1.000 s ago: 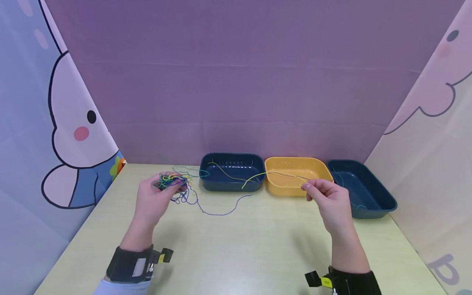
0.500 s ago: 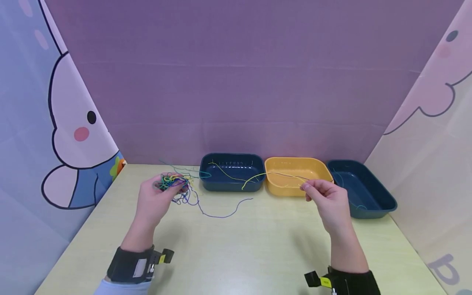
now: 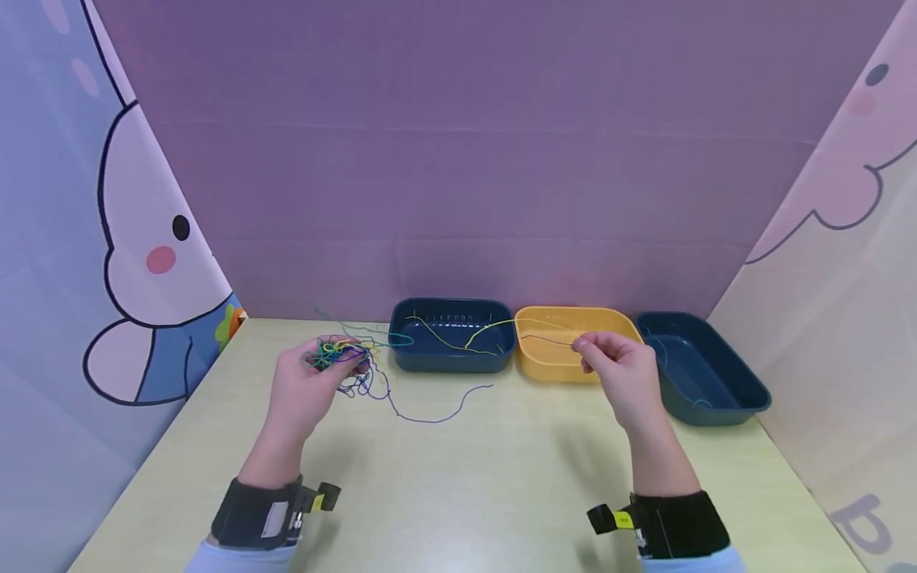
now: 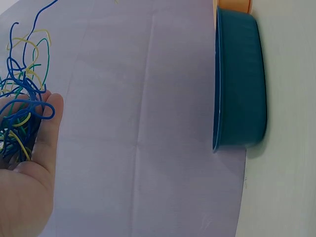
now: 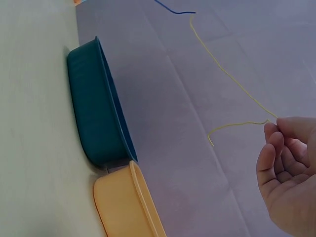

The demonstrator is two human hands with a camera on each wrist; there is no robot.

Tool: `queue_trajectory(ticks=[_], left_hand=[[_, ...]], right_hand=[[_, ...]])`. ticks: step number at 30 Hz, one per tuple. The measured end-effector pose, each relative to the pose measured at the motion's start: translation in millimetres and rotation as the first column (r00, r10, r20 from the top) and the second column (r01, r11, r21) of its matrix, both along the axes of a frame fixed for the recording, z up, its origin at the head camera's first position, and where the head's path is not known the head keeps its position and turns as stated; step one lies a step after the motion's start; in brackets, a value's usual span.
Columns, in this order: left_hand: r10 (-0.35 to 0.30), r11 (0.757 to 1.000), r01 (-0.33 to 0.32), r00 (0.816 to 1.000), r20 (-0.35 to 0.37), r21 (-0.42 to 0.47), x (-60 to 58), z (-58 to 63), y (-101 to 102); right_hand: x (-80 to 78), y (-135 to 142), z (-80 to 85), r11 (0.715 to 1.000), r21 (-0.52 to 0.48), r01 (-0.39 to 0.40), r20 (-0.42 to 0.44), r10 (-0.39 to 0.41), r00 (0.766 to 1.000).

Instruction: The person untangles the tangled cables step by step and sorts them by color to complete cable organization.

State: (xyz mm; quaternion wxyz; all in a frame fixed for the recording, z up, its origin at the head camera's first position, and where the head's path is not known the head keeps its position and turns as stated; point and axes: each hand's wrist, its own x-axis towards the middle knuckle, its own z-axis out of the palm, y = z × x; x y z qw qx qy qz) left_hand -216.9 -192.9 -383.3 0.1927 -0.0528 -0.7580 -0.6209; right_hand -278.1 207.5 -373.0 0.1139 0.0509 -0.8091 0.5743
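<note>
My left hand [image 3: 308,382] grips a tangled bundle of strings [image 3: 340,354] in blue, green and yellow. In the left wrist view the bundle [image 4: 22,108] sits between thumb and fingers, with loops sticking out. A long blue end trails right above the table, and a green loop reaches toward the left dark blue bin. My right hand [image 3: 619,378] pinches a separate yellow string [image 3: 490,326] between thumb and fingertips. The right wrist view shows this yellow string [image 5: 227,74] running off in one long and one short length, its free ends apart from the bundle.
Along the back stand a dark blue bin [image 3: 453,362], a yellow bin [image 3: 559,370] and another dark blue bin [image 3: 716,415] set at an angle. A yellow string [image 3: 437,338] shows at the left bin. Thin green string [image 3: 702,403] lies in the right one. A purple backdrop [image 3: 458,159] rises behind.
My right hand has moved slightly left and up, and its yellow string has shifted with it. My left hand has drifted a little right, still gripping the bundle.
</note>
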Motion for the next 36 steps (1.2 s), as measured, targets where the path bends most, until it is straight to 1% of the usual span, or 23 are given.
queue_trajectory(ticks=[4, 10, 14, 17, 18, 21, 24, 25, 30, 33, 36], left_hand=[[0.003, 1.000, -0.003, 1.000, 0.004, -0.013, -0.7, -0.6, -1], [-0.018, 1.000, 0.018, 1.000, 0.007, -0.002, -3.3, -2.9, -2], [-0.028, 1.000, 0.028, 1.000, 0.006, 0.002, -4.3, -4.2, -3], [-0.038, 0.999, 0.038, 0.999, 0.011, 0.005, -3.2, -2.2, -2], [-0.041, 0.999, 0.041, 0.999, 0.011, 0.002, -1.5, 0.1, -1], [-0.049, 0.999, 0.049, 0.999, 0.009, -0.001, -1.0, 0.2, 0], [-0.052, 0.999, 0.052, 0.999, 0.002, -0.010, -1.7, -2.8, 1], [-0.054, 0.999, 0.054, 0.999, 0.002, -0.011, -3.0, -5.8, 1], [-0.069, 0.998, 0.070, 0.998, 0.010, -0.011, -1.7, -9.7, 5], [-0.069, 0.998, 0.069, 0.998, 0.008, -0.008, -2.2, -9.4, 6], [-0.069, 0.998, 0.069, 0.998, -0.011, -0.009, -3.7, -8.1, 7]], right_hand=[[-20.0, -6, -0.4, 1.000, 0.009, -0.010, 0.021, 0.010, 1.000], [-48.1, -22, -0.2, 0.999, -0.003, -0.040, 0.010, 0.040, 0.999], [-64.2, -35, 0.9, 0.998, 0.042, -0.054, 0.034, 0.052, 0.998], [-75.6, -44, 0.0, 0.994, 0.085, -0.061, 0.062, 0.056, 0.997], [-79.5, -48, -1.1, 0.994, 0.091, -0.066, 0.072, 0.059, 0.996], [-91.5, -57, -5.9, 0.992, 0.107, -0.068, 0.105, 0.056, 0.993], [-101.7, -66, -13.5, 0.991, 0.114, -0.072, 0.123, 0.058, 0.991], [-104.4, -69, -16.6, 0.990, 0.120, -0.075, 0.127, 0.059, 0.990], [-111.8, -81, -29.8, 0.980, 0.188, -0.072, 0.149, 0.044, 0.988], [-113.5, -88, -33.1, 0.973, 0.222, -0.066, 0.156, 0.032, 0.987], [-114.1, -94, -35.0, 0.965, 0.252, -0.069, 0.152, 0.031, 0.988]])
